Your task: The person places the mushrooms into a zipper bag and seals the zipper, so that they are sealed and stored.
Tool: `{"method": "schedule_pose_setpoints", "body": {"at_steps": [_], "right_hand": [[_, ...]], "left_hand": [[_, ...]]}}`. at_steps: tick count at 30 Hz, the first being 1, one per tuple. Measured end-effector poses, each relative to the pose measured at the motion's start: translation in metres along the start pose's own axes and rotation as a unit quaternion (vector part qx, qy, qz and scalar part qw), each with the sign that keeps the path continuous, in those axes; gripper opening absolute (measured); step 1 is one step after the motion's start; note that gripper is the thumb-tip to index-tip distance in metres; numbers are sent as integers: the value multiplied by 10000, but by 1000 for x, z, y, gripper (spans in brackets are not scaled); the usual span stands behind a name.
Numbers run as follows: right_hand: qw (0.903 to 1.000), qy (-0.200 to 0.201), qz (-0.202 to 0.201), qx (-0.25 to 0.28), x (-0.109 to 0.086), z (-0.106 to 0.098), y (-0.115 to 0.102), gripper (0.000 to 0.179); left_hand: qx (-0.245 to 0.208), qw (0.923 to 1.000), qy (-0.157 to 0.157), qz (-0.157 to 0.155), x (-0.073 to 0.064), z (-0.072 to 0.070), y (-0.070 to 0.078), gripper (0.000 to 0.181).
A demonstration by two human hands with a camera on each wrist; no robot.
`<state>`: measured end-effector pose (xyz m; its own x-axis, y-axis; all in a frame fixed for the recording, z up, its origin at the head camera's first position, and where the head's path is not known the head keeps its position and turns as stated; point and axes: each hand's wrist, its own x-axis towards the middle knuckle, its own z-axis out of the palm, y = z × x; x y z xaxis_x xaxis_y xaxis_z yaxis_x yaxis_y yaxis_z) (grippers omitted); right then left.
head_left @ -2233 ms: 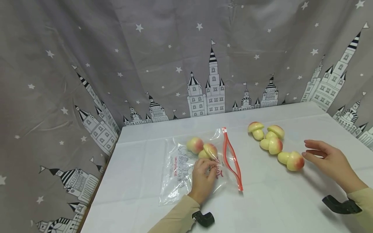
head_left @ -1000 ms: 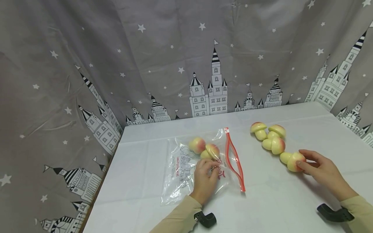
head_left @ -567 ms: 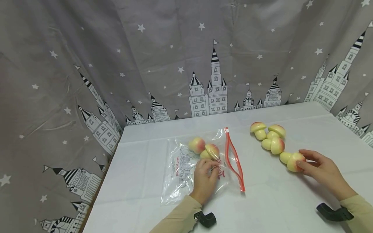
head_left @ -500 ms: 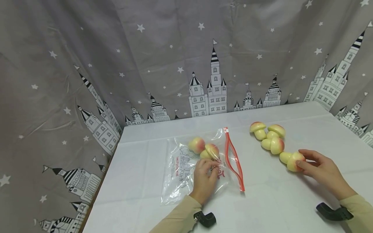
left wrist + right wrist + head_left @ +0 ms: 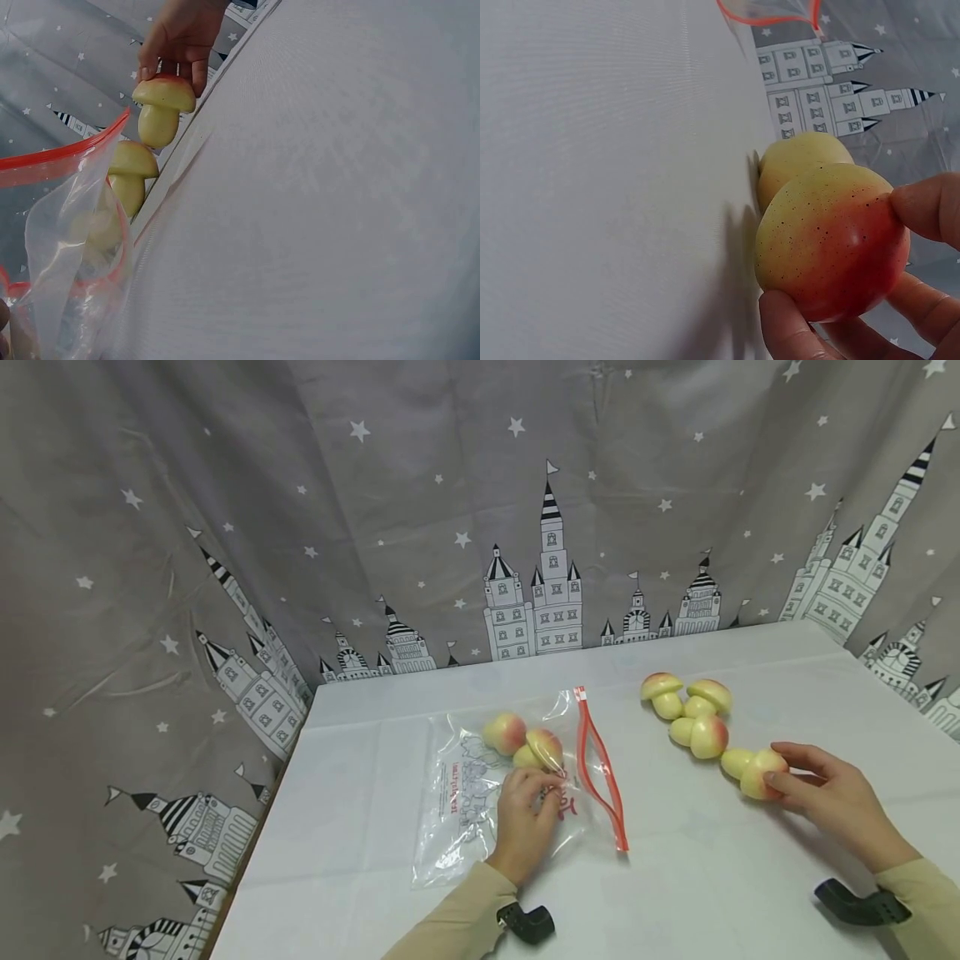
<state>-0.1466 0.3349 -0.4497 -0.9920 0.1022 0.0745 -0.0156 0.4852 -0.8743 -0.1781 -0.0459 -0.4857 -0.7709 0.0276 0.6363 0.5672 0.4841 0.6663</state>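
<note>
In the head view my right hand (image 5: 836,802) grips the red-tinged cap of a yellow toy mushroom (image 5: 757,772), its stem pointing left. The right wrist view shows the cap (image 5: 832,240) between thumb and fingers. My left hand (image 5: 525,822) lies on a clear zip bag (image 5: 457,827) and pinches its film. The bag's red zip edge (image 5: 617,810) faces right and gapes. Inside the bag are two mushrooms, one a round-capped mushroom (image 5: 505,733) and the other a tilted mushroom (image 5: 542,750). The left wrist view shows the gaping bag mouth (image 5: 60,157).
Behind the held mushroom lie three more on the white tabletop (image 5: 337,793): a near mushroom (image 5: 705,735), a back-left mushroom (image 5: 663,695) and a back-right mushroom (image 5: 708,697). A grey curtain (image 5: 420,468) with castles hangs behind and at the left.
My right hand has come left from beside the mushroom and taken hold of its cap. The mushroom has just shifted slightly. My left hand stays on the bag.
</note>
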Motion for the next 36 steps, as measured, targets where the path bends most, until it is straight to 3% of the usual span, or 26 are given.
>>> {"method": "schedule_pose_setpoints", "body": {"at_steps": [5, 12, 19, 27, 30, 36], "right_hand": [[9997, 130, -111, -150, 0, -6, -5, 31], [9993, 175, -270, 205, 2, -15, -15, 36], [9991, 242, -313, -162, 9, -16, -31, 35], [9994, -71, -292, -142, 19, -7, -49, 44], [9989, -121, -393, -211, 24, -1, -57, 52], [9972, -229, -705, -57, 32, 13, -70, 51]], "left_hand": [[1, 10000, -14, -21, 0, -1, 1, 12], [14, 10000, -24, -11, 0, 0, -1, 12], [51, 10000, -11, 16, 0, 0, -1, 11], [-34, 10000, 9, 7, 0, -1, 1, 12], [-25, 10000, 52, 66, 0, 0, 1, 12], [-36, 9998, 94, 142, 0, 0, 0, 12]]}}
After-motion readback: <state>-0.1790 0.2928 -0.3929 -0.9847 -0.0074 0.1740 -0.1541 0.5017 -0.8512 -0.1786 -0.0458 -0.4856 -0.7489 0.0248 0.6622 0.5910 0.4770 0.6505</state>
